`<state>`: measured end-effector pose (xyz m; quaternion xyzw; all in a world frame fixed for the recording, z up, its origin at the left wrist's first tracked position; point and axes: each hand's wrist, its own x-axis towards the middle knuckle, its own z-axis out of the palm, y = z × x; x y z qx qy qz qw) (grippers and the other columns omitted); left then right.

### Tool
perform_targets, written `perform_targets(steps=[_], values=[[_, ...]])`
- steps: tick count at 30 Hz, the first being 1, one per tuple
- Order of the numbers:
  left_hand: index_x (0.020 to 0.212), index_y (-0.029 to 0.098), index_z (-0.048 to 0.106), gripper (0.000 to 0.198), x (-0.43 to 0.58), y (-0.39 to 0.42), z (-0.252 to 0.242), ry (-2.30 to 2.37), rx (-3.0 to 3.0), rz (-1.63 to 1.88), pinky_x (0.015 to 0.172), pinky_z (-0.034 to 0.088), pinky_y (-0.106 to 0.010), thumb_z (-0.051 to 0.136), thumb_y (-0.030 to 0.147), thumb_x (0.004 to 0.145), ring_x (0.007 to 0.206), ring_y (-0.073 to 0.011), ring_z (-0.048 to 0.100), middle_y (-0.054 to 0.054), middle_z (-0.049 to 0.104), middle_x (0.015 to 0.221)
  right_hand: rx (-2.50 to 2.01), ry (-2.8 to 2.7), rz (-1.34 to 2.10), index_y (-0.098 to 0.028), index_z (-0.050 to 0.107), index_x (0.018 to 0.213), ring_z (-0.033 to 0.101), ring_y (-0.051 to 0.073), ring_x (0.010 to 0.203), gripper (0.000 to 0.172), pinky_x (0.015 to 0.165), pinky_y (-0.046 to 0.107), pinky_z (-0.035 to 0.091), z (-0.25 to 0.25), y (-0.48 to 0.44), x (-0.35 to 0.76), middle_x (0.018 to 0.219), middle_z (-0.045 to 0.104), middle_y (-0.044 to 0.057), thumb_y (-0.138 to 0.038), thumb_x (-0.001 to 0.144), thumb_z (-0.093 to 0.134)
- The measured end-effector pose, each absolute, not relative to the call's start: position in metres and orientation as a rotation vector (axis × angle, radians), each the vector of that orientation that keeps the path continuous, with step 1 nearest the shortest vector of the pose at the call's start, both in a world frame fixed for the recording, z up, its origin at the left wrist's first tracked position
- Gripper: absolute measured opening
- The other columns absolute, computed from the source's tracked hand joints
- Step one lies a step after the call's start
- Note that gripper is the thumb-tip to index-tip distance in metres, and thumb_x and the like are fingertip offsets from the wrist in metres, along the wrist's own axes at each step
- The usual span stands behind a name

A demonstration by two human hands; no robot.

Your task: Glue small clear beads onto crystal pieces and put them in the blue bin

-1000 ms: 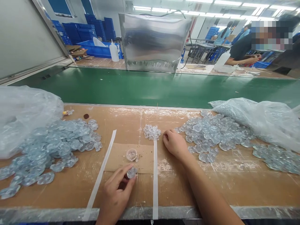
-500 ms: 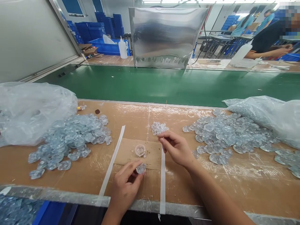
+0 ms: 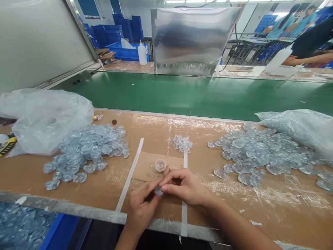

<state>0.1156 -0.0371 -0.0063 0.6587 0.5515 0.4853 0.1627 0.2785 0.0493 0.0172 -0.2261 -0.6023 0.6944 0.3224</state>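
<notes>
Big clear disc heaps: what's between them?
The head view shows a small heap of clear chips, a brown cardboard sheet and white tape strips.

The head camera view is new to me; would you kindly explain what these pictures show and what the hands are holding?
This view comes from a camera worn on a person's head, looking down at their own bare hands. The left hand holds a small clear piece, and the right hand touches it. On the brown workbench lie a cardboard sheet, a small clear cup, and left and right piles of clear discs. Beyond runs a green conveyor belt.
</notes>
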Motion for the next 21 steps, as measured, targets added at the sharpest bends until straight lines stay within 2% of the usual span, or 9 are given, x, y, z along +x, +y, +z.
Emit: perform_targets(steps=[2,9,15,17,21], values=[[0.107,0.025,0.070,0.023,0.1170,-0.0389,-0.0058,1.573,1.904,1.411,0.065,0.056,-0.014,0.068,0.018,0.085,0.073,-0.0122,0.072,0.001,0.076,0.081,-0.644,-1.596,1.849,-0.018,0.076,0.082,0.054,0.010,0.069,0.018,0.062,0.023,0.044,0.0178,0.0485,0.2786,0.075,0.060,0.001,-0.036,0.078,0.077],[0.117,0.021,0.067,0.030,0.1224,-0.0374,-0.0005,1.540,1.936,1.383,0.078,0.058,-0.020,0.062,0.012,0.088,0.086,-0.0156,0.074,-0.007,0.077,0.101,-0.778,-1.595,1.895,-0.018,0.076,0.079,0.050,0.010,0.064,0.028,0.059,0.024,0.039,0.0165,0.0464,0.2744,0.069,0.056,0.000,-0.045,0.073,0.078],[0.112,0.020,0.068,0.027,0.1224,-0.0392,-0.0026,1.622,1.938,1.375,0.071,0.058,-0.018,0.062,0.011,0.087,0.075,-0.0135,0.072,-0.006,0.077,0.094,-0.928,-1.584,1.915,-0.016,0.071,0.077,0.048,0.009,0.060,0.034,0.056,0.023,0.039,0.0168,0.0425,0.2709,0.066,0.059,-0.001,-0.048,0.070,0.080],[0.109,0.019,0.068,0.025,0.1218,-0.0401,-0.0027,1.649,1.926,1.367,0.069,0.058,-0.018,0.064,0.013,0.086,0.072,-0.0134,0.072,-0.005,0.077,0.090,-0.937,-1.505,2.024,-0.015,0.069,0.078,0.051,0.009,0.057,0.037,0.055,0.022,0.041,0.0180,0.0441,0.2729,0.064,0.061,-0.001,-0.048,0.068,0.082],[0.108,0.019,0.067,0.021,0.1205,-0.0402,-0.0026,1.598,1.981,1.352,0.073,0.057,-0.017,0.064,0.016,0.088,0.080,-0.0141,0.072,-0.004,0.076,0.090,-0.883,-1.328,2.302,-0.015,0.063,0.080,0.055,0.008,0.048,0.045,0.048,0.020,0.044,0.0216,0.0509,0.2784,0.058,0.063,-0.002,-0.052,0.064,0.083]])
